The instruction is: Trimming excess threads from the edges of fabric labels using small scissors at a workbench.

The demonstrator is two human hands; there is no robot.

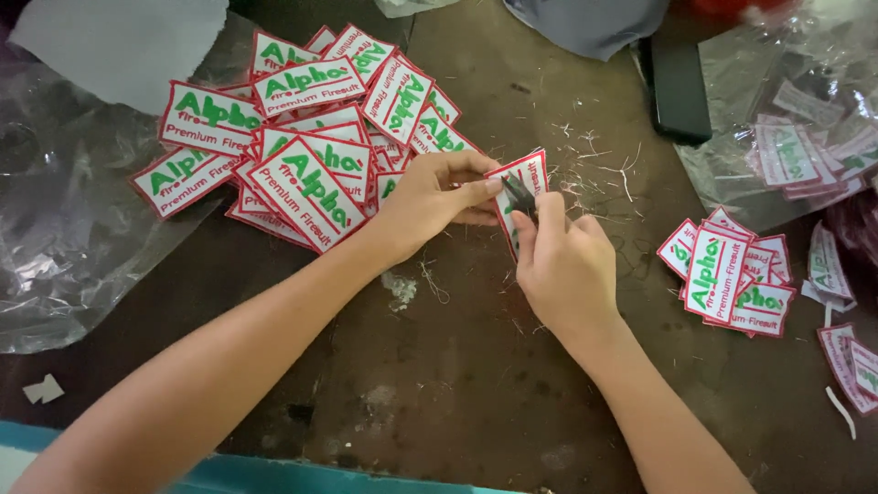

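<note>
Patch in hand point(526, 183): white embroidered rectangle with a red border and green and red lettering.
Pose: tilted, one long edge raised toward the upper right; lower part hidden behind fingers.
Position: above the brown table, between the large patch pile and the small patch pile.
Cutting tool point(519, 194): small, dark, thin; its tip lies across the patch face. Exact kind cannot be told.
Left hand point(428, 197): fingertips pinch the patch's upper left edge.
Right hand point(565, 265): grips the tool against the patch's lower edge.
</note>
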